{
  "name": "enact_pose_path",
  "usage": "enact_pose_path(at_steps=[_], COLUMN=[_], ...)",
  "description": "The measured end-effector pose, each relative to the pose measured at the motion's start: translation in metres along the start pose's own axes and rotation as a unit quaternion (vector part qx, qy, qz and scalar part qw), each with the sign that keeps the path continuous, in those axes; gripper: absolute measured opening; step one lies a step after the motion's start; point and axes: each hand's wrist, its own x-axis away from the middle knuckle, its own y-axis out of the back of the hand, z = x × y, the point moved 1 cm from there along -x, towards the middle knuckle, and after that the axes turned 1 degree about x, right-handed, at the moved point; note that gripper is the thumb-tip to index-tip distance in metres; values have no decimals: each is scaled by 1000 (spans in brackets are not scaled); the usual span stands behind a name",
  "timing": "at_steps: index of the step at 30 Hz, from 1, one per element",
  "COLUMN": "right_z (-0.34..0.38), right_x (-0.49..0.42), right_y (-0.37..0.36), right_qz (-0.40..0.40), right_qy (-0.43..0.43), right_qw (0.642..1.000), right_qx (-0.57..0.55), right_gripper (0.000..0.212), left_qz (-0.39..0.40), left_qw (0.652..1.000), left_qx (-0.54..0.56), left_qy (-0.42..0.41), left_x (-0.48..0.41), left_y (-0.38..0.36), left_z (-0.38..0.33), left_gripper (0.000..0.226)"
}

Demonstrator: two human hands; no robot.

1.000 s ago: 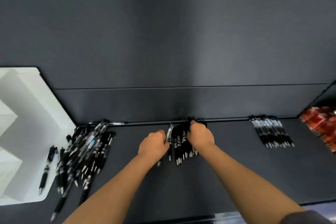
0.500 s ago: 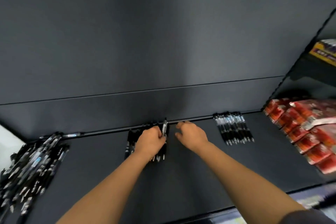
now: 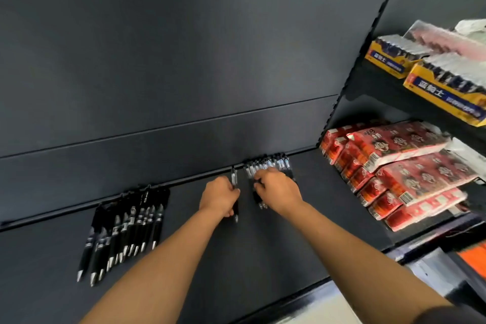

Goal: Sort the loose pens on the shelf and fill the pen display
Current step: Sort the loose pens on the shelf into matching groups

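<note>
A dark grey matt shelf (image 3: 263, 265) runs across the view, backed by a plain panel (image 3: 184, 60) of the same grey with one horizontal seam. A notched black upright (image 3: 368, 47) closes the bay on the right.

The left hand (image 3: 219, 196) has its fingers (image 3: 228, 192) wrapped round a single black pen (image 3: 234, 177). The pen lies with its clicker end toward the back panel and its tip poking out below the fist. Just to the right of those fingers, the right hand (image 3: 278, 191) sits on a row of clear-barrelled pens (image 3: 268, 164) lined up against the back edge of the shelf. Its fingers (image 3: 260, 179) are curled down over the nearest pens and appear to clutch them, though the hold is partly hidden. Well to the left of both hands lies a batch of black pens (image 3: 126, 229), side by side, silver tips pointing forward; white print on their barrels is too small to read.

Beyond the upright, right of the fingers, red packets (image 3: 399, 166) printed with a cartoon face and barcodes are stacked on the same level. Above them stand yellow boxes (image 3: 444, 95) carrying a blue band with white Chinese characters, blurred past sure reading.
</note>
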Motion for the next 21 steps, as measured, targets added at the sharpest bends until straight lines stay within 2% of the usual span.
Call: enact_pose_path(at_steps=[8,12,15,21], right_z=[-31,-40,-43,-41], right_x=[-14,-20,-23,-28], right_y=[4,4,2,1], right_qz=[-4,-1,1,-4], right_qy=[-25,-23,-21,-8], right_qw=[1000,1000,1000,1000], right_qx=[-19,-13,-15,3], right_gripper=[27,27,26,24], left_qz=[24,17,16,10], left_qw=[999,999,999,995], left_qx=[32,41,32,-97], left_qy=[10,5,10,-24], left_x=[-29,-33,-33,-29], left_y=[-37,-46,-48,-41], left_z=[-24,-28,-25,-24], left_gripper=[21,11,16,10])
